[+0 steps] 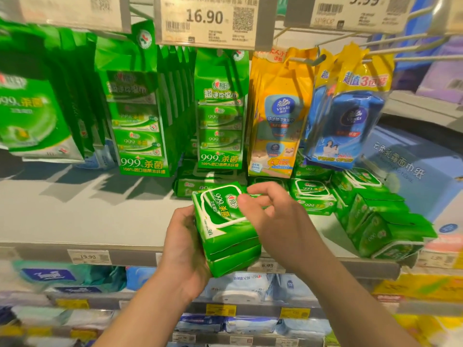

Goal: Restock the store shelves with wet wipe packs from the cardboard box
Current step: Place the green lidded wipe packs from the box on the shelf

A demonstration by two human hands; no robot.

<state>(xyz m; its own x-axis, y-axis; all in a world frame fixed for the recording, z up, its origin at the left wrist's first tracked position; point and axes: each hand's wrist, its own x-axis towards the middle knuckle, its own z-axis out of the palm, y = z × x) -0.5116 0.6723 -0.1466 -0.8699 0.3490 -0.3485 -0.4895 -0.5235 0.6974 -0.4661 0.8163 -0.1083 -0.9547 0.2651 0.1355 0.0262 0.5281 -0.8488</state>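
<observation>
While the left hand [184,246] grips a stack of three green wet wipe packs [226,231] from the side just above the grey shelf's [75,214] front edge, the right hand [273,216] curls its fingers [253,200] onto the top pack's white-bordered label. Behind hang green multipacks [140,121], a yellow pack [278,116] and a blue pack [350,113], while more green packs [375,214] lie piled on the shelf at right.

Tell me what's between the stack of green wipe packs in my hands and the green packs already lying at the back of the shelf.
Head view: only bare grey shelf between the held stack and the flat packs.
</observation>
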